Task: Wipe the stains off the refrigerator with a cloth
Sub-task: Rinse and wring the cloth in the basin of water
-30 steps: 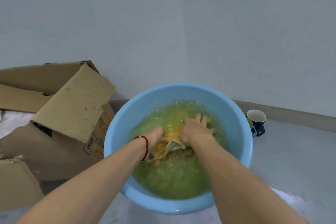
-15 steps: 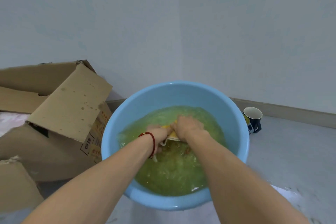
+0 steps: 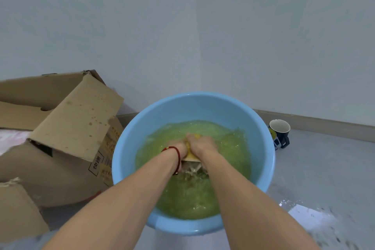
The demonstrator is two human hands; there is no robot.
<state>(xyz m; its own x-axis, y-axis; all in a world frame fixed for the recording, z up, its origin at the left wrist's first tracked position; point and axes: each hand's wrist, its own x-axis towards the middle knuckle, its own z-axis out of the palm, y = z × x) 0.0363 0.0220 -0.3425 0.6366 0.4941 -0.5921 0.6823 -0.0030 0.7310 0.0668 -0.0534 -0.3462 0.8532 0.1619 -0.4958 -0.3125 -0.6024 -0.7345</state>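
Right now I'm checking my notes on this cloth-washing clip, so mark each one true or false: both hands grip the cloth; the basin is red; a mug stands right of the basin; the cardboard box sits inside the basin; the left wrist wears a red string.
1. Both the left hand and the right hand grip the cloth: true.
2. The basin is red: false, it is light blue.
3. A mug stands right of the basin: true.
4. The cardboard box sits inside the basin: false, it stands on the floor to its left.
5. The left wrist wears a red string: true.
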